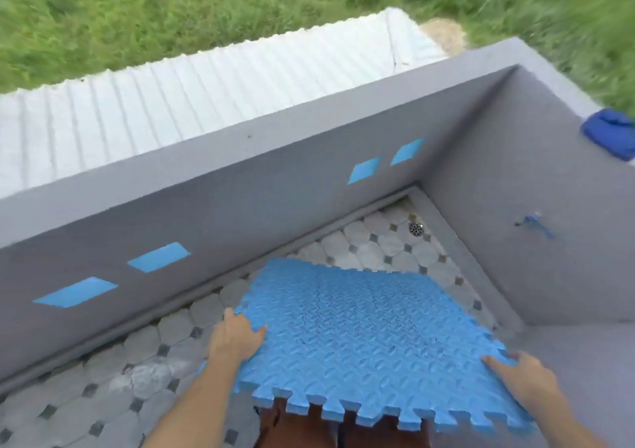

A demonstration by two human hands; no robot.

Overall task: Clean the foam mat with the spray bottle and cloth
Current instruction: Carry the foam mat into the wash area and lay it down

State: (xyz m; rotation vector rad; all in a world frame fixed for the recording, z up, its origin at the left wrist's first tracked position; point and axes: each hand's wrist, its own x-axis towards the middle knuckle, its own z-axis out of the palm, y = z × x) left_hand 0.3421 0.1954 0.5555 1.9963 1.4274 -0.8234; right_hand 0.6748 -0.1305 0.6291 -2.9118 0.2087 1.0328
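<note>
A blue foam mat (360, 337) with jigsaw edges is held flat above the tiled floor, close in front of me. My left hand (237, 339) grips its left edge, thumb on top. My right hand (515, 377) grips its right edge, thumb lying on the upper surface. A blue cloth (610, 133) lies on top of the grey wall at the far right. No spray bottle is in view.
A grey low wall (240, 186) with blue rectangles encloses a corner of octagon-tiled floor (103, 379). A round drain (416, 228) sits in the floor corner. A small blue tap (534, 222) sticks out of the right wall. Beyond are a white corrugated roof and grass.
</note>
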